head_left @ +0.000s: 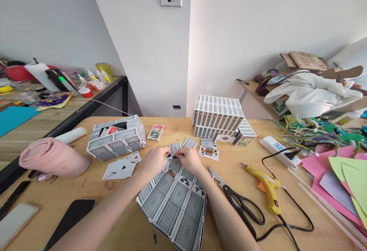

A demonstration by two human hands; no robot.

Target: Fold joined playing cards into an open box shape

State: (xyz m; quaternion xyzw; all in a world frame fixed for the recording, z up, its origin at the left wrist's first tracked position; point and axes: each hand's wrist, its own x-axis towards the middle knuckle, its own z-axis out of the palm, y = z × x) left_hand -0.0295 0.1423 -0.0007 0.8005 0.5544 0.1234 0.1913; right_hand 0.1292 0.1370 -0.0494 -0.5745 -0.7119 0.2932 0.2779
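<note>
A shape covered in grey-backed playing cards (168,197) lies on the table between my forearms, its near end toward me. At its far end, my left hand (157,161) is closed in a pinch on a playing card (174,147). My right hand (189,160) is pinched close beside it, at the same card's lower edge. The fingertips nearly meet, and their exact grip is partly hidden. Some face-up cards with clubs (185,182) show on the covered surface. Just beyond my right hand lie loose cards, among them a face card (209,152).
Left stand a card-covered tissue box (117,138) and fanned cards (119,169); a card pack (156,132) lies behind. Stacked card packs (218,115) rise at the back. Scissors (241,203), a yellow glue gun (265,186) with its cord, and a power strip (279,151) are right.
</note>
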